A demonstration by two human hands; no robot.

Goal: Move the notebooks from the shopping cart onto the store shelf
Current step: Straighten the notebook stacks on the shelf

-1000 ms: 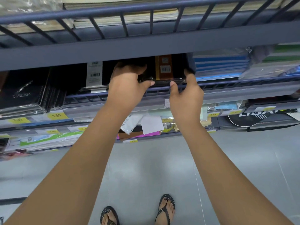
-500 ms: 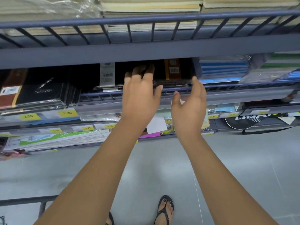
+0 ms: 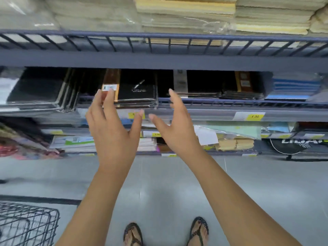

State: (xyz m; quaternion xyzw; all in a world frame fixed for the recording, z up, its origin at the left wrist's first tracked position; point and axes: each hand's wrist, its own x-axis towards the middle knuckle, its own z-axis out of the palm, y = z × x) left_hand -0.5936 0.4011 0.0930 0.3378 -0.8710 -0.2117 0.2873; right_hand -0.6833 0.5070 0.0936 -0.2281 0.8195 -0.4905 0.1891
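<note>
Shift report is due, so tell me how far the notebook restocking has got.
Done: black notebooks lie stacked on the middle shelf. In hand: nothing; the left hand and right hand are both open and empty in front of that shelf. Left: the cart shows only its corner at lower left, and its contents are too blurred to tell, so any remaining notebooks cannot be counted.

The grey store shelf (image 3: 159, 60) carries wrapped stacks of black notebooks (image 3: 136, 89) lying flat behind its wire rail (image 3: 230, 101), with a blue-striped stack (image 3: 294, 86) at the right; cream paper stacks (image 3: 184, 13) lie on the tier above.
</note>
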